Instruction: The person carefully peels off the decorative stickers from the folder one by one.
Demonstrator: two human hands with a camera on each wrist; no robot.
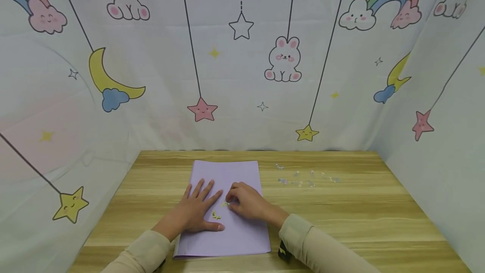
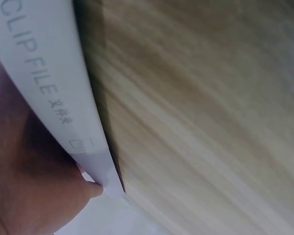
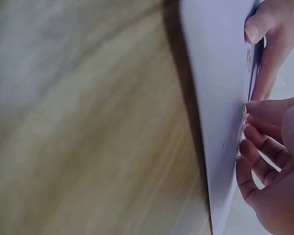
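Note:
A lilac clip file (image 1: 235, 239) lies on the table, its spine lettered "CLIP FILE" in the left wrist view. My left hand (image 1: 195, 210) rests palm down on the cover, its fingers spread. Between its thumb and forefinger lies a small yellow curved piece (image 1: 216, 215), flat on the cover. My right hand (image 1: 248, 203) is at the middle of the cover with curled fingers, thumb and forefinger pinching a second small yellow piece (image 1: 225, 204) at the surface. The fingertips partly hide that piece, so its exact shape cannot be made out.
Several small pale and bluish pieces (image 1: 311, 183) lie scattered on the wooden table (image 1: 341, 222), right of the file. A dark object (image 1: 284, 251) shows beneath the right sleeve. Behind the table hangs a white curtain (image 1: 242, 129) printed with stars and rabbits.

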